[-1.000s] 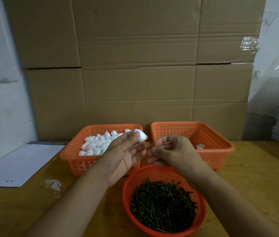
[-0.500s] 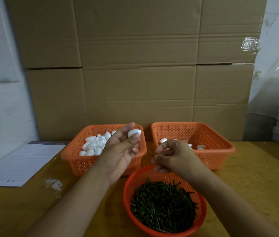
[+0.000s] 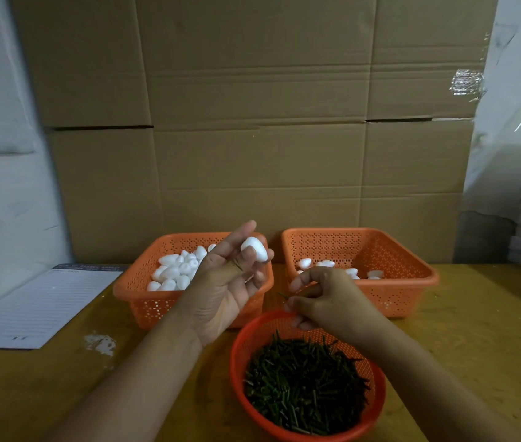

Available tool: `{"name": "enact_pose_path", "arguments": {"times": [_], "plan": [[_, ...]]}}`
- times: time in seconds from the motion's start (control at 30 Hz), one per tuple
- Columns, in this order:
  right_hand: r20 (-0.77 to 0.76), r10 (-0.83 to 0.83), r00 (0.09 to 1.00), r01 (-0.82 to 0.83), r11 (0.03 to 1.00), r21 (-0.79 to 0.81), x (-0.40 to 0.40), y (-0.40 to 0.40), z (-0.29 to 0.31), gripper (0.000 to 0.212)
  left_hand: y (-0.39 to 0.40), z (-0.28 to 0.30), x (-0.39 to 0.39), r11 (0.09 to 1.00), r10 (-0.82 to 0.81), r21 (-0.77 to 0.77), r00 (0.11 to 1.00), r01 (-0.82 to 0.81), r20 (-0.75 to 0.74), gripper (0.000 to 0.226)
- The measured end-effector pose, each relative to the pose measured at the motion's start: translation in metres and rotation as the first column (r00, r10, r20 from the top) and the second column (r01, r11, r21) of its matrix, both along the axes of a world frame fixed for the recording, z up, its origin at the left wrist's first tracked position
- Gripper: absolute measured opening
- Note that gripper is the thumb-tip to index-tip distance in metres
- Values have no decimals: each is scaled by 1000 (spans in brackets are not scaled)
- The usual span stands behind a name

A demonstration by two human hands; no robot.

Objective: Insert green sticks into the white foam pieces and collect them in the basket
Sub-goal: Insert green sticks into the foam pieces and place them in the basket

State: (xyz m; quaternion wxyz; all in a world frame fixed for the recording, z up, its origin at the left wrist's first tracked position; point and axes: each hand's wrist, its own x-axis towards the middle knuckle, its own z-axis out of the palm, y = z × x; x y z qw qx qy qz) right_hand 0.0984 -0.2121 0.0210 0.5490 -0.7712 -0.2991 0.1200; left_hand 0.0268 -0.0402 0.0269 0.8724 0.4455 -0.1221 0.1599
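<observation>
**Foam piece raised in the left hand above three orange containers**

Cardboard sheets (image 3: 252, 122) stand as a wall behind a yellow-brown tabletop (image 3: 476, 346). On it sit two square orange baskets side by side. The left basket (image 3: 131, 288) is heaped with white foam pieces (image 3: 173, 272); the right basket (image 3: 412, 282) holds only a few foam pieces (image 3: 326, 264) on its floor. Nearer the person, just in front of the gap between them, a round orange basket (image 3: 243, 339) is filled with short green sticks (image 3: 304, 384).

The left hand (image 3: 224, 288) is lifted palm-up over the left basket's near right corner, its fingertips pinching a single egg-shaped white foam piece (image 3: 254, 248); a thin dark green stick (image 3: 237, 264) shows below it, against the fingers. The right hand (image 3: 323, 298) hovers over the far rim of the round basket, fingers curled inward; a thin green sliver shows near its fingertips, but whether the hand grips it cannot be told.

A lined paper pad (image 3: 39, 307) lies at the left edge of the tabletop, and a whitish smear (image 3: 101, 342) marks the wood beside it.
</observation>
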Motion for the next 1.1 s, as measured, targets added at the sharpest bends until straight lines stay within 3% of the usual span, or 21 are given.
{"name": "enact_pose_path", "arguments": {"times": [0.1,0.73,0.97,1.1], "plan": [[11,-6,1000,6,1000,-10,0,0,0,12,1,-3,3,1000,12,16,1000,-12,-7,52],[74,-2,997,6,999,-50,-1,-1,1,10,3,-5,-1,986,-51,159,998,44,40,53],[28,-8,1000,7,999,33,-5,0,5,5,0,-4,0,986,7,166,997,6,-78,65],[37,-9,999,8,1000,25,-5,0,6,6,-3,-4,-1,989,41,148,992,-22,-122,39]]}}
